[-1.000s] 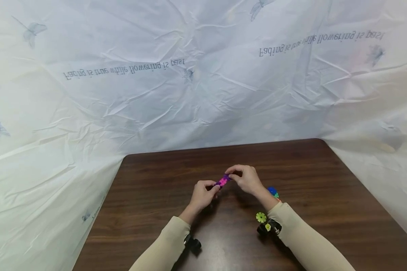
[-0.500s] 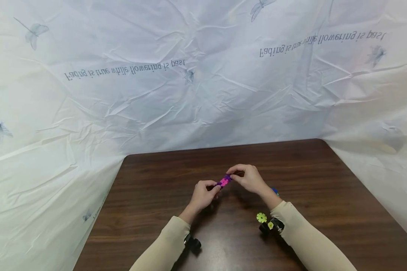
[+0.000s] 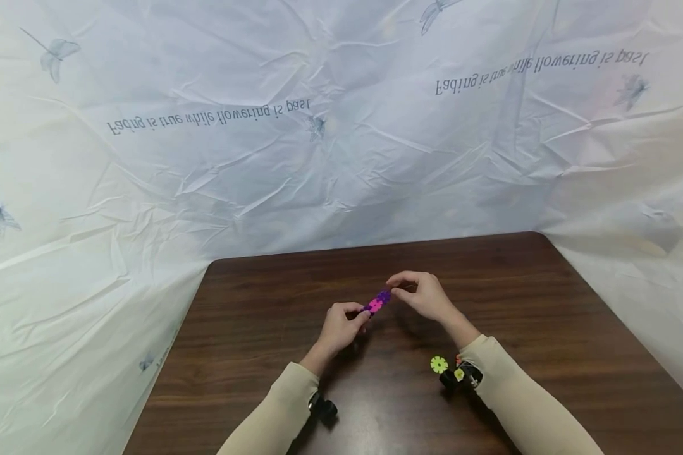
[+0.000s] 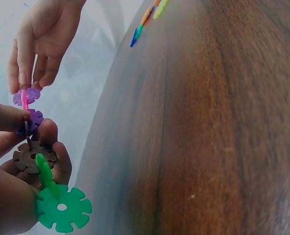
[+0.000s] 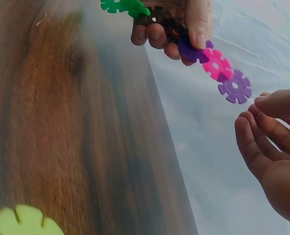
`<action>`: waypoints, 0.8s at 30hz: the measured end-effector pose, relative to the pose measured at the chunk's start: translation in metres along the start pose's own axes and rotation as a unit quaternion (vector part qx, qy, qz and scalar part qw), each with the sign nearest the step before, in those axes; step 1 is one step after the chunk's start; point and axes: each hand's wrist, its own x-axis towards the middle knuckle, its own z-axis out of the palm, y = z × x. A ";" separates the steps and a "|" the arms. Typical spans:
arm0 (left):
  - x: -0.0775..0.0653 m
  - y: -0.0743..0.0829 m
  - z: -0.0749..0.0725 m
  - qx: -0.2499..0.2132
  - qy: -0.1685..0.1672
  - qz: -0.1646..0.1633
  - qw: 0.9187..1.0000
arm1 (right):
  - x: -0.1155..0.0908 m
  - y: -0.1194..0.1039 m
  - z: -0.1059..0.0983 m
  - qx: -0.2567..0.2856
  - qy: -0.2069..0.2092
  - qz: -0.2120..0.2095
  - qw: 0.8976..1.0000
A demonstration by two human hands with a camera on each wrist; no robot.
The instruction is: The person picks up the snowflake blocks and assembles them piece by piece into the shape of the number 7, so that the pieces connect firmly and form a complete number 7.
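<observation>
The notched-disc chain (image 3: 375,306) was found linked, pinched by the left hand (image 3: 339,328) above the table (image 3: 250,316), short of its far edge. The right hand (image 3: 426,298) was loosely curved, empty. A yellow-green disc (image 3: 439,364) was left unattached.

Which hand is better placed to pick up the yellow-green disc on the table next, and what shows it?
Probably the right hand: it seems to hold nothing, and the yellow-green disc lies closer to it. The left hand grips the chain of discs and is farther away.
</observation>
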 end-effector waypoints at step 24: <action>-0.004 0.002 0.002 -0.013 0.008 0.001 1.000 | -0.019 0.021 -0.044 -0.071 -0.010 0.049 0.996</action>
